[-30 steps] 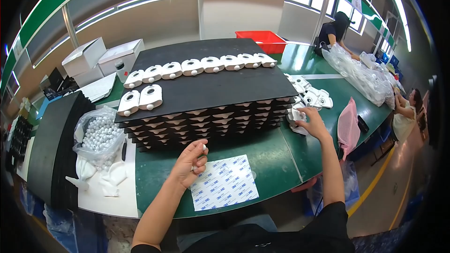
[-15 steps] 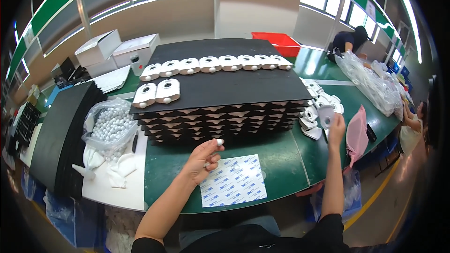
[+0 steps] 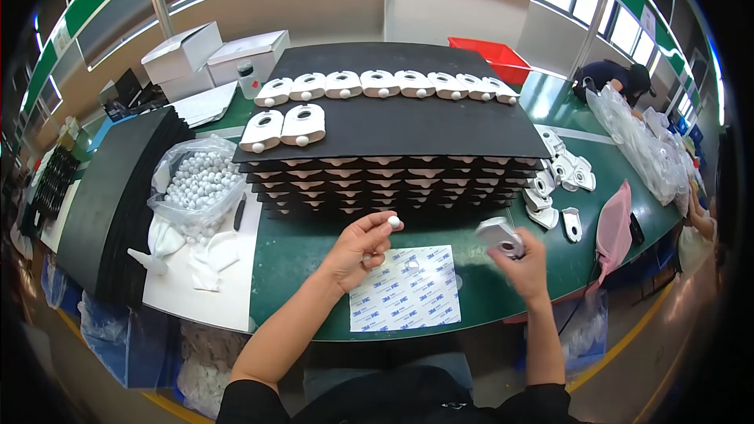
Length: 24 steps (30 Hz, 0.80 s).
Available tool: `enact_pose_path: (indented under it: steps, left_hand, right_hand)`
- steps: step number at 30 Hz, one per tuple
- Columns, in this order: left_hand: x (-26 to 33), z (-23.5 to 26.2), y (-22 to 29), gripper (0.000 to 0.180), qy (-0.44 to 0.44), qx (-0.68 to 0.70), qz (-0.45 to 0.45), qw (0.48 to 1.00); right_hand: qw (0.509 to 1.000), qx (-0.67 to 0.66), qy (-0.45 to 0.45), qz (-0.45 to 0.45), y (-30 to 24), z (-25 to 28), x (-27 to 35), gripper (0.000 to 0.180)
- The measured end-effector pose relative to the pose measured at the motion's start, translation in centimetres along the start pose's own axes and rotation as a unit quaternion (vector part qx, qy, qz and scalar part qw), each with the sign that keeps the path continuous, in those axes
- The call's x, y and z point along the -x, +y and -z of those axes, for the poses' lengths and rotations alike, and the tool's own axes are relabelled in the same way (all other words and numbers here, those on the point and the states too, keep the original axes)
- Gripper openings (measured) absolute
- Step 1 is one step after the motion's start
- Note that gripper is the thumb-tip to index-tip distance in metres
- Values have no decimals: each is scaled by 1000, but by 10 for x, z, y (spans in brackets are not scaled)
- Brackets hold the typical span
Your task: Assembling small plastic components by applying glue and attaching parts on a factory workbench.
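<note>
Between thumb and forefinger of my left hand (image 3: 356,254) is a small white ball (image 3: 393,221); the other fingers are curled in. My right hand (image 3: 529,268) is closed around a white plastic housing (image 3: 496,229) with a round hole, a little blurred, above the green table. A sheet of white backing paper with blue print (image 3: 404,298) lies below and between the hands. Beyond them stands a stack of black boards (image 3: 424,129) with similar parts between its layers. On its top, a row of white housings (image 3: 343,84) and two more nearer (image 3: 303,124) carry white balls at their front edges.
Left are a plastic bag of white balls (image 3: 203,180), white cloths (image 3: 214,261), a small nozzle bottle (image 3: 148,261) and leaning black boards (image 3: 118,212). Loose housings (image 3: 561,165) and a pink pouch (image 3: 614,228) lie right. Behind are white boxes (image 3: 182,53), a red bin (image 3: 493,59) and another person (image 3: 605,78).
My right hand has come left from the loose housings, carrying one toward the middle. My left hand has shifted slightly up and right in the picture, still pinching the ball. The view has tilted.
</note>
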<state>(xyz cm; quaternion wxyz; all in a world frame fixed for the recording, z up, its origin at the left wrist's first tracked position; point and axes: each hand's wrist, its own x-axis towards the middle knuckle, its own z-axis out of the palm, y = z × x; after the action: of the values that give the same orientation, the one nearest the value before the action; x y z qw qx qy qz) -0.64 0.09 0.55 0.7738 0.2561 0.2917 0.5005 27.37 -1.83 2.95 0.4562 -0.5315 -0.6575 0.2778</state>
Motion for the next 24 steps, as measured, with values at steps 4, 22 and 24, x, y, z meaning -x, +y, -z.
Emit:
enact_pose_path:
  steps: [4, 22, 24]
  left_hand:
    - [1, -1, 2, 19, 15, 2, 13, 1000]
    - [1, -2, -2, 16, 1, -14, 12, 1000]
    - [1, -3, -1, 19, 7, -14, 14, 1000]
  right_hand:
    - [995, -51, -73, 34, 1, -27, 5, 13]
    - [979, -157, -129, -31, 7, -81, 20, 16]
    - [983, -128, -128, -15, 9, -82, 21, 16]
